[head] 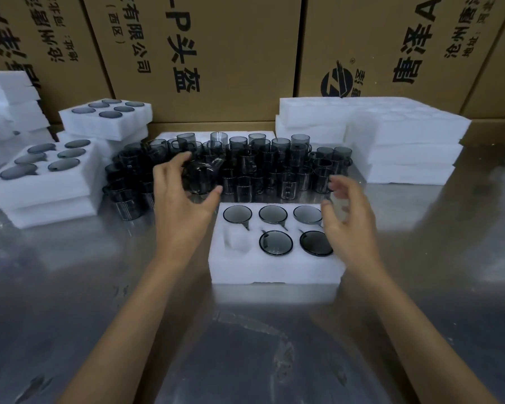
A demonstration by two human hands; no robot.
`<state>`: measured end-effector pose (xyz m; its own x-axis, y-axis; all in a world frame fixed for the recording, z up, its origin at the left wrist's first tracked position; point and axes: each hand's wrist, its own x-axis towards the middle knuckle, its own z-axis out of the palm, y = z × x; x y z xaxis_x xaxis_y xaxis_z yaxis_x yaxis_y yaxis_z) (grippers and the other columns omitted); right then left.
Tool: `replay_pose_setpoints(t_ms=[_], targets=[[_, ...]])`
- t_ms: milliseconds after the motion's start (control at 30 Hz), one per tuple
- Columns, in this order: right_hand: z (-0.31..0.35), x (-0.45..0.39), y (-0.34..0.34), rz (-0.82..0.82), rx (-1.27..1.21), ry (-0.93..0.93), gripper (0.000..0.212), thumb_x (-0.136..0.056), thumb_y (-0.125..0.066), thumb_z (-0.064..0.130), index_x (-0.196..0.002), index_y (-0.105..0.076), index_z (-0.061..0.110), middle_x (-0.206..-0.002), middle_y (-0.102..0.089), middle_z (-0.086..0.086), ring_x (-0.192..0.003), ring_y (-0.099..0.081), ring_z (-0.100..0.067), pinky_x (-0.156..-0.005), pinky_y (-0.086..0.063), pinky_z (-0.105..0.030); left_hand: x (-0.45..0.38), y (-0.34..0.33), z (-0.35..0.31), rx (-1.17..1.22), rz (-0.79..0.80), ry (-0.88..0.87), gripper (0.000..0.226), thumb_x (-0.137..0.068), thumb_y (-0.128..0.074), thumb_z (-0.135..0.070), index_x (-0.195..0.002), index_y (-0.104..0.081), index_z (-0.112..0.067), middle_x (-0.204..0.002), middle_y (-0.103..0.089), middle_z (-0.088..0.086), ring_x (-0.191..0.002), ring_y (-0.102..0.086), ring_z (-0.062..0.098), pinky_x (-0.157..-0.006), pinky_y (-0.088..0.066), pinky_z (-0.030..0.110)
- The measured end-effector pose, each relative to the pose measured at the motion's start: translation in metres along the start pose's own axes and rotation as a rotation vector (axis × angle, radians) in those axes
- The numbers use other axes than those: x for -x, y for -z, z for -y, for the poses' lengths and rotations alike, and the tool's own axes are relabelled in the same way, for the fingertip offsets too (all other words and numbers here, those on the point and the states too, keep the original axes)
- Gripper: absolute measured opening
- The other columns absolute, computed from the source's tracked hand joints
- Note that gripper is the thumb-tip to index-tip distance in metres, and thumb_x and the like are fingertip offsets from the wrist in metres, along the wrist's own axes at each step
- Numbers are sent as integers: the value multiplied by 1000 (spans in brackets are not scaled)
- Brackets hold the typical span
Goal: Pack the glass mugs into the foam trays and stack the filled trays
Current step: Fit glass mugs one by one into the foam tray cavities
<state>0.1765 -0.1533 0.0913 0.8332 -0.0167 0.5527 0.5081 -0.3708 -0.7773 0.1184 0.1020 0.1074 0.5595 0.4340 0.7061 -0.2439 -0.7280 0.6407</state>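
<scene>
Holding a smoky grey glass mug (200,177) tilted on its side in my left hand (184,199), fingers and thumb curled round it, I see the one unfilled pocket (236,239) at the near-left corner of the white foam tray (274,271), just below and right of that grip. My right hand (347,220) hovers loosely open, holding nothing, over the tray's right edge.
</scene>
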Motion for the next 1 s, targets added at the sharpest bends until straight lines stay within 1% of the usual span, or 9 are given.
replay_pose_setpoints(t_ms=[133, 233, 333, 500, 633, 700, 800, 900, 1000], targets=[[50, -3, -16, 293, -5, 194, 59, -83, -67, 26, -135, -43, 40, -131, -52, 19, -119, -49, 0, -98, -44, -27, 14, -2, -22, 63, 49, -49, 58, -72, -80, -47, -121, -50, -37, -114, -44, -17, -105, -51, -9, -84, -41, 4], [72, 5, -39, 492, 15, 314, 68, -81, -71, 23, -141, -42, 34, -142, -44, 16, -129, -45, -7, -106, -42, -34, 22, -4, -26, 102, 47, 29, 52, -64, -81, -59, -102, -49, -43, -99, -51, -21, -91, -55, -3, -73, -43, 9], [75, 13, -58, 516, -17, 340, 68, -78, -77, 21, -140, -48, 22, -141, -43, 9, -128, -46, -11, -106, -42, -34, 24, -1, -25, 86, 36, 157, 55, -58, -79, -69, -88, -44, -39, -82, -56, -11, -73, -57, 7, -59, -48, 25], [67, 25, -64, 501, -135, 218, 59, -78, -78, 18, -130, -51, 28, -125, -53, 14, -109, -56, 0, -87, -45, -11, 20, 7, -23, 94, 262, 169, 57, -64, -62, -85, -83, -46, -34, -68, -57, -2, -59, -53, 9, -49, -44, 22], [58, 21, -54, 604, -216, 96, 59, -72, -76, 14, -124, -55, 32, -114, -65, 13, -111, -62, -8, -97, -50, -30, 14, 15, -23, 440, 411, 321, 44, -84, -59, -61, -78, -53, -18, -59, -55, -2, -54, -51, 14, -52, -41, 31], [56, 20, -51, 673, -185, 86, 61, -67, -73, 19, -124, -57, 34, -116, -64, 13, -111, -62, -9, -98, -50, -35, 10, 21, -20, 385, 513, 309, 30, -85, -61, -49, -82, -57, -20, -58, -59, 0, -52, -54, 14, -50, -43, 26], [55, 23, -49, 736, -145, 99, 63, -65, -68, 30, -126, -57, 41, -115, -55, 17, -114, -58, -7, -101, -48, -32, 6, 29, -15, 324, 669, 341, 14, -91, -66, -34, -93, -59, -22, -58, -63, 2, -49, -54, 14, -45, -42, 23], [54, 26, -50, 782, -134, 90, 67, -69, -67, 29, -133, -54, 41, -118, -52, 21, -121, -54, -4, -105, -44, -29, 3, 34, -12, 336, 724, 386, 18, -93, -64, -24, -109, -57, -23, -59, -65, 3, -49, -53, 15, -44, -42, 24], [52, 28, -51, 784, -93, 81, 67, -74, -68, 28, -137, -52, 43, -122, -55, 26, -122, -51, 5, -101, -39, -12, 1, 36, -8, 321, 755, 397, 23, -94, -63, -20, -117, -57, -23, -60, -65, 4, -48, -51, 15, -43, -41, 23]])
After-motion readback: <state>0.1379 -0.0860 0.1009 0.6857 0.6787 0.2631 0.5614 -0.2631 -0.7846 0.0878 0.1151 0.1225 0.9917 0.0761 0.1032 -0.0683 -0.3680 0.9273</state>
